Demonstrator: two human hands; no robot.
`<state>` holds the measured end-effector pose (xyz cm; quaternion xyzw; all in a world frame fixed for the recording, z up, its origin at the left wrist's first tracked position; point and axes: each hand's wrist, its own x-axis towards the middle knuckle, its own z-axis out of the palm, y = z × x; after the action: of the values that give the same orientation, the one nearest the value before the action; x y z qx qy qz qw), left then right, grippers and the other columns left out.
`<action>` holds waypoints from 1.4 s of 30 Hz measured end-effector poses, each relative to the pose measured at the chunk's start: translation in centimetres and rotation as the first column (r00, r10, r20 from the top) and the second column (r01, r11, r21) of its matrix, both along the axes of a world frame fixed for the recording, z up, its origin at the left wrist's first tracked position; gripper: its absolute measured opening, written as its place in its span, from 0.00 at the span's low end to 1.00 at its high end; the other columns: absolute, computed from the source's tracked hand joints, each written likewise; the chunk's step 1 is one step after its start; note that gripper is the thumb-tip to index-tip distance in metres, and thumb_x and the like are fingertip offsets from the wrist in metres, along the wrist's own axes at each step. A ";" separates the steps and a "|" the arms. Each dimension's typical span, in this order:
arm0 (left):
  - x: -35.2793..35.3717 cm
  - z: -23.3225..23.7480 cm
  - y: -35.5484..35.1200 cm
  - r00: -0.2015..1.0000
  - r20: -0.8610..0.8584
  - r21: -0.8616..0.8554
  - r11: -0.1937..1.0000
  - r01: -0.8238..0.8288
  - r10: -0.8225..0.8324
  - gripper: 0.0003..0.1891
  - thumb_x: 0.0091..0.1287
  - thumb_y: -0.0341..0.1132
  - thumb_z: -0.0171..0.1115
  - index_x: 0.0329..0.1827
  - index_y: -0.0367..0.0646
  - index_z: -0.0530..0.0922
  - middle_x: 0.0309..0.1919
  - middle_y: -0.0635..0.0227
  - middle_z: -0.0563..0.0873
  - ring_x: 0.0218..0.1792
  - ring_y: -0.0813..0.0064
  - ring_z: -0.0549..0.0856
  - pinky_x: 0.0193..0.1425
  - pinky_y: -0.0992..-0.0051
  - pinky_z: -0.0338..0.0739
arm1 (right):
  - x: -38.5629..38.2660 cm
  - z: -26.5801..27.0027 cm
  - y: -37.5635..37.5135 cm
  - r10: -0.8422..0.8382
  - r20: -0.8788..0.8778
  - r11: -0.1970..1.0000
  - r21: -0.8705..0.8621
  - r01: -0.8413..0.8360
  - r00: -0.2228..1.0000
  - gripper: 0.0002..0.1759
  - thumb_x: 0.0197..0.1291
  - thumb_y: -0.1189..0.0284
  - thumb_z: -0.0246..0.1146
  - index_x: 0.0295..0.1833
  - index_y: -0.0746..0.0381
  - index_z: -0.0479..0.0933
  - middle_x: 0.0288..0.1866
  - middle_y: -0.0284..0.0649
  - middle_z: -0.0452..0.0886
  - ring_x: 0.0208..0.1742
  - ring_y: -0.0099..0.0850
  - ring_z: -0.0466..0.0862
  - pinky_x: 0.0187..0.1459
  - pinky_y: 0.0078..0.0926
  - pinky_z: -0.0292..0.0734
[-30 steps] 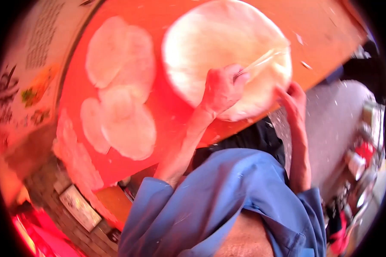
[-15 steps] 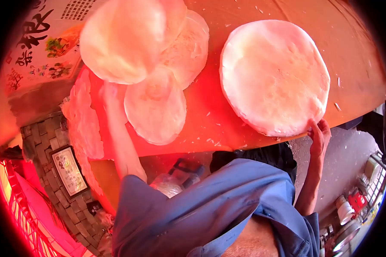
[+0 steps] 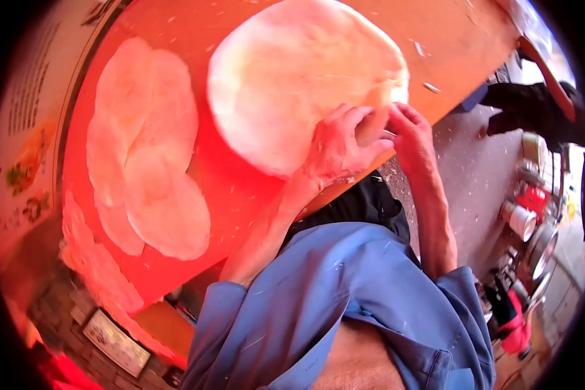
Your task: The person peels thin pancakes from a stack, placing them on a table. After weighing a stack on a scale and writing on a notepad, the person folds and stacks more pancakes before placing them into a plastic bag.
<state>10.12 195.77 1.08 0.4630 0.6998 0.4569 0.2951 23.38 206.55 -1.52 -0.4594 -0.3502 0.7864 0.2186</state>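
Observation:
A stack of thin round dough sheets lies on the orange-red table, pale and glowing in the light. My right hand is at its near right edge, thumb and fingers pinched on the rim of a sheet. Beside it, my left hand rests over the near edge of the stack. Its thumb and forefinger are apart, with the sheet's edge between them. To the left, several thin oval dough sheets overlap flat on the table.
A ragged pale sheet hangs along the table's left edge. A printed board stands beyond. At right are a person in dark clothes, a white bucket and metal pans. White scraps dot the orange table.
My left hand has let go of the sheet it held up at left and moved right to the stack. That sheet now lies with the others. My right hand stays at the stack's edge.

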 end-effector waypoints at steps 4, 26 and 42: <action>0.1 -0.8 0.1 0.973 0.223 -0.079 0.996 -0.045 0.062 0.16 0.63 0.32 0.63 0.53 0.33 0.79 0.39 0.60 0.86 0.40 0.73 0.85 0.46 0.76 0.79 | 0.9 -0.1 0.2 -0.035 0.021 0.999 0.019 0.034 0.999 0.14 0.61 0.70 0.67 0.49 0.63 0.76 0.39 0.35 0.81 0.33 0.23 0.82 0.36 0.20 0.80; -22.5 12.8 -7.0 0.897 0.399 0.183 0.942 -0.282 0.191 0.09 0.65 0.29 0.64 0.47 0.40 0.81 0.37 0.71 0.86 0.34 0.82 0.84 0.40 0.79 0.81 | 2.2 -2.2 -0.1 0.114 0.315 0.941 0.270 -0.204 0.942 0.19 0.56 0.72 0.67 0.52 0.68 0.74 0.35 0.36 0.83 0.30 0.20 0.81 0.30 0.16 0.75; -18.2 0.1 -9.1 0.839 0.376 -0.033 0.910 -0.413 0.394 0.16 0.63 0.30 0.65 0.53 0.36 0.79 0.40 0.69 0.83 0.41 0.80 0.82 0.46 0.78 0.80 | 0.4 0.7 -0.3 0.001 0.136 0.993 0.120 -0.017 0.991 0.12 0.66 0.68 0.61 0.49 0.64 0.77 0.27 0.29 0.77 0.25 0.18 0.77 0.28 0.14 0.75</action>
<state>-8.13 186.71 1.16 0.2165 0.7007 0.6057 0.3087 23.78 206.29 -0.78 -0.4963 -0.4132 0.7317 0.2181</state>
